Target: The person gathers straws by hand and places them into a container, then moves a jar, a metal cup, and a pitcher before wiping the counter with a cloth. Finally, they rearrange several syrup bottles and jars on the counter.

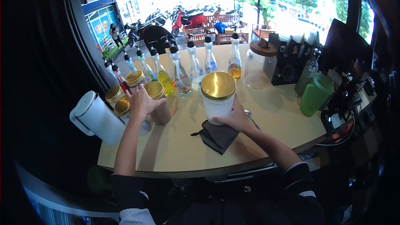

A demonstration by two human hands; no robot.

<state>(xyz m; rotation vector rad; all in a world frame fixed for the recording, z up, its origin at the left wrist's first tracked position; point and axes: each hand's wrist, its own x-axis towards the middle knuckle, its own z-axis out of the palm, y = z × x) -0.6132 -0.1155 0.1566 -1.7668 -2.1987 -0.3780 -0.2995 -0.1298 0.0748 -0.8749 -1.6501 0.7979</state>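
My right hand (237, 118) is closed around the lower part of a jar of white contents (217, 107) with a shiny gold lid, upright above a folded dark grey cloth (221, 135). On the left, my left hand (143, 101) is wrapped around a jar of brown contents (161, 114), also gold-lidded; its fingertips are partly hidden. Close beside that hand stand other gold-lidded jars (123, 106), one of them (135, 78) just behind it. A white pitcher (96, 118) is at the far left.
Several pump bottles (180, 75) line the table's far side. A large glass jar with a wooden lid (260, 68), a black cup holder (289, 64) and a green pitcher (316, 96) stand at the right. Outside, a person (114, 35) stands near parked motorbikes (185, 21).
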